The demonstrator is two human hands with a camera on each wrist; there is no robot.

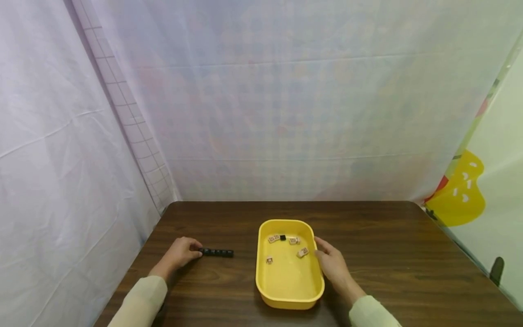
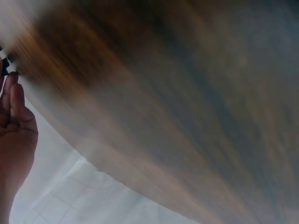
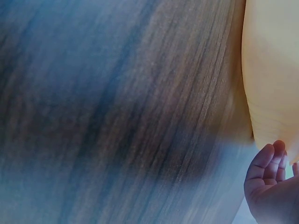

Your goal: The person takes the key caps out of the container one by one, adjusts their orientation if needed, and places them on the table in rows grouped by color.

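In the head view, my left hand [image 1: 185,251] pinches the left end of a straight row of small black blocks [image 1: 218,252] lying on the table. The left wrist view catches only the fingers [image 2: 17,100] at its edge, with a bit of black at their tips. My right hand [image 1: 332,265] holds the right side of a yellow tray [image 1: 289,300], its thumb over the rim. Inside the tray lie several small beige blocks with reddish marks [image 1: 302,252] and a black block [image 1: 283,237]. In the right wrist view, bent fingers [image 3: 261,161] sit against the tray wall [image 3: 271,70].
The dark wood-grain table [image 1: 380,236] has rounded far corners. White curtain sheets [image 1: 286,113] hang behind it and along the left. At the right hangs a pale sheet with a yellow printed shape [image 1: 461,195].
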